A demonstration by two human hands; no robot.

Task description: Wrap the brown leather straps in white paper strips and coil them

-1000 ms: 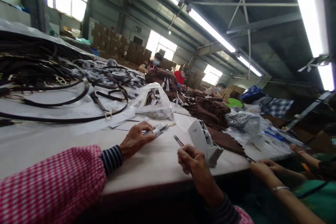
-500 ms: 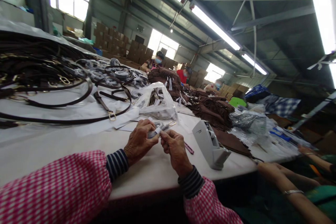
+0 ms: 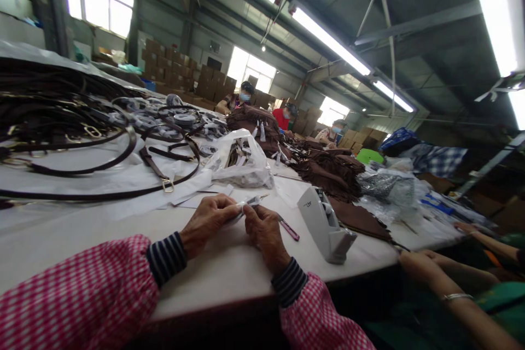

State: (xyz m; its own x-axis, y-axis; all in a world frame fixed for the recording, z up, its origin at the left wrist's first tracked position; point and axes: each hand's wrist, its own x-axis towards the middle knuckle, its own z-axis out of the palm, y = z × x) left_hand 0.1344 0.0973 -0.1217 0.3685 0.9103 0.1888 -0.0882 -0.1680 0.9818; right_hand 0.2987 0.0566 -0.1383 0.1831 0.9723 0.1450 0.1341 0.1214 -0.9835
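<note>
while wrists rest, both hands [image 3: 235,221] pinch a small wrapped piece [image 3: 246,206].

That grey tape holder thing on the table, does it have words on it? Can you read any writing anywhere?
Grey plastic tape dispenser: a small dark mark on its side, too small and blurred to read.
Stacked brown cardboard boxes by the far wall: no print that can be made out.
No other writing can be read.
</note>
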